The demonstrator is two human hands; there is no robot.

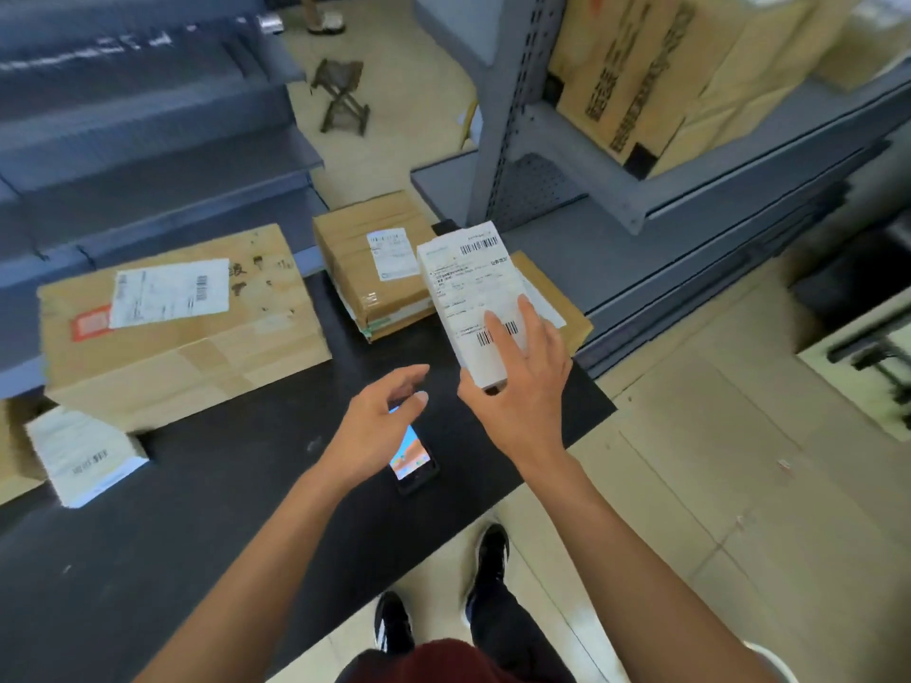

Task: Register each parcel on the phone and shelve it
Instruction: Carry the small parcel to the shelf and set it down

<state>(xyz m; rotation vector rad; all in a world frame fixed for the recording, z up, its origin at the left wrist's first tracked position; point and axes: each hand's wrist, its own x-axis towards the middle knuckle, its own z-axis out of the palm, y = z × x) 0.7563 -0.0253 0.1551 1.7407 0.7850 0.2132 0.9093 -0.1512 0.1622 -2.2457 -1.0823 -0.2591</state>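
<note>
Counter (207, 534), black and matte, fills the lower left, and everything reads off it. Right hand (522, 382) is up above its right end, thumb under and fingers spread over a white parcel (473, 298) with 2 barcodes on its label, gripping it tilted in the air. Left hand (379, 426) hovers just over the phone (414, 460), fingers apart and loosely curled, holding nothing; whether they touch the lit screen I cannot tell. The phone lies flat on the counter near its front edge. Toward the counter's back left sits a large cardboard box (182, 322) with a white label; behind the raised parcel, a smaller taped carton (374, 268). At the counter's left edge rests a white mailer bag (84, 456). Beyond the counter's right end stands grey metal shelving (641, 199) carrying big brown boxes (655, 76). Beige tiled floor (715, 460) runs beside the counter, with a small folding stool (345, 96) farther back.
</note>
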